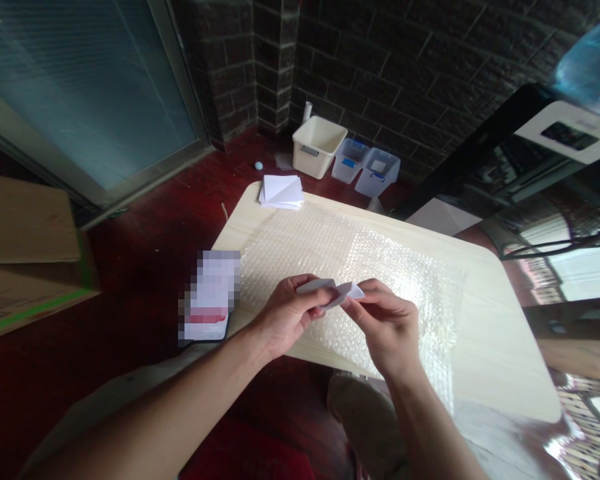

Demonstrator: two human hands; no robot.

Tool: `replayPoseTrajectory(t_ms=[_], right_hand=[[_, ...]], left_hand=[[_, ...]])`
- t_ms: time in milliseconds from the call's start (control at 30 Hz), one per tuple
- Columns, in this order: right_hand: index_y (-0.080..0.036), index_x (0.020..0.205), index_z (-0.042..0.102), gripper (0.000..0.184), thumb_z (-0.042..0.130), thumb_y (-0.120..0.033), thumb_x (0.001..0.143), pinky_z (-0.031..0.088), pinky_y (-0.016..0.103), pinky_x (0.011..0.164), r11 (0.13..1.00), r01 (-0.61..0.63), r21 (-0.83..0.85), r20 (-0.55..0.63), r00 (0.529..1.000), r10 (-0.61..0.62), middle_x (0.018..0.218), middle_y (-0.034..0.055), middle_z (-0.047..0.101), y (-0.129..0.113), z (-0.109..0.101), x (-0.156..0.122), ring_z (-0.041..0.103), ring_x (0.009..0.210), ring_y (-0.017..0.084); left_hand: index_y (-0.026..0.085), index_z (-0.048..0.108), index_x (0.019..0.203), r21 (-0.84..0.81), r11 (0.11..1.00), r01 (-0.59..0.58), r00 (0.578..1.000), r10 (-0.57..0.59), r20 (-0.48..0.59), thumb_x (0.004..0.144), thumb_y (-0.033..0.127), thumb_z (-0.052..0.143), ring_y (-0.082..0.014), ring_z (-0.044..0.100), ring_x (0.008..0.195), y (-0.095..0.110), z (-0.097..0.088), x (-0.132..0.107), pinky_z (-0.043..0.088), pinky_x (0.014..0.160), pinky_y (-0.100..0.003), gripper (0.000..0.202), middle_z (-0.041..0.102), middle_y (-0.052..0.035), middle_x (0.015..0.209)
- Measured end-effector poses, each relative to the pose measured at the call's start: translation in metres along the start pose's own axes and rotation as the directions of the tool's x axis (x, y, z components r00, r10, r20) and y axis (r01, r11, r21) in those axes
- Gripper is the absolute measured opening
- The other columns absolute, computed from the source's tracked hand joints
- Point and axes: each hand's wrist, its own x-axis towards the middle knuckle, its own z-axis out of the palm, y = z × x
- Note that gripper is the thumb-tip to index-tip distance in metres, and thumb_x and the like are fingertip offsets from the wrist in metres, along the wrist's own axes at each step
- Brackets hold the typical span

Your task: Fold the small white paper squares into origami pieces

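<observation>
A small piece of folded white paper (322, 287) is held between both hands above the table. My left hand (291, 313) grips its left part, with the thumb lying across the top. At the paper's right end, my right hand (387, 320) pinches a raised corner between thumb and fingers. Under the hands a sheet of bubble wrap (300, 243) covers much of the pale wooden table (495, 313). Toward the table's far left corner lies a stack of white paper sheets (282, 191). My fingers partly hide the folds of the held paper.
Beyond the table a cream basket (314, 160) and two clear plastic bins (377, 172) stand on the dark red floor. A phone (207, 300) with a blurred screen is by the table's left edge. Cardboard boxes (25, 247) are at far left; a water dispenser (565, 133) stands at right.
</observation>
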Motion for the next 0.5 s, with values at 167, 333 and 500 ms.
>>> replayPoseTrajectory(t_ms=[167,333,500], right_hand=[[-0.035,0.089,0.087,0.010,0.087,-0.025,0.086,0.049,0.034,0.068,0.989,-0.039,0.140,0.018,0.999,0.037,0.083,0.0016,0.068,0.0046,-0.0006,0.0003,0.061,0.076,0.018],[-0.034,0.087,0.086,0.011,0.088,-0.023,0.084,0.047,0.033,0.067,0.986,-0.052,0.159,-0.002,0.999,0.053,0.083,0.0011,0.065,0.0035,-0.0018,0.0003,0.059,0.078,0.018],[-0.033,0.093,0.087,0.015,0.083,-0.019,0.089,0.048,0.033,0.068,0.997,0.004,0.075,0.061,0.998,-0.009,0.086,0.0023,0.067,0.0051,-0.0080,0.0006,0.061,0.080,0.018]], left_hand=[[0.016,0.063,0.068,-0.021,0.999,-0.044,0.996,0.046,0.079,0.070,0.026,0.092,-0.0093,0.048,0.065,0.0045,0.0004,-0.0034,0.038,0.065,-0.025,0.031,0.056,0.0026,0.067],[0.016,0.068,0.071,0.109,0.988,-0.106,0.991,0.097,0.089,0.069,0.029,0.092,-0.0124,0.054,0.067,0.0075,-0.0037,-0.0054,0.039,0.067,-0.027,0.027,0.062,0.0005,0.069],[0.015,0.067,0.070,0.131,0.985,-0.115,0.992,0.107,0.067,0.070,0.026,0.091,-0.0112,0.053,0.065,0.0073,-0.0077,-0.0054,0.039,0.069,-0.027,0.027,0.061,0.0018,0.066]])
